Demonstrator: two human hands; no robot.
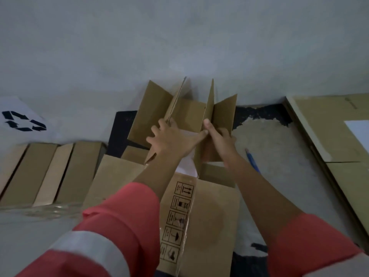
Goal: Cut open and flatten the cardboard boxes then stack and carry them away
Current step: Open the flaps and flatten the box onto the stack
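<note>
We work on the open box (191, 110) in the middle of the frame, its flaps standing up toward the wall. Our left hand (169, 138) presses on its left side with fingers spread and thumb stretched right. Our right hand (217, 136) grips the right wall, thumb raised and fingers curled round the board. Below it, at lower centre, lies a flattened box (211, 212) printed with handling symbols. A blue pen-like tool (252, 160) lies on the floor (279, 148) just right of our right forearm. A row of boxes (50, 172) stands at the left and flat cardboard (329, 132) lies at the right edge.
</note>
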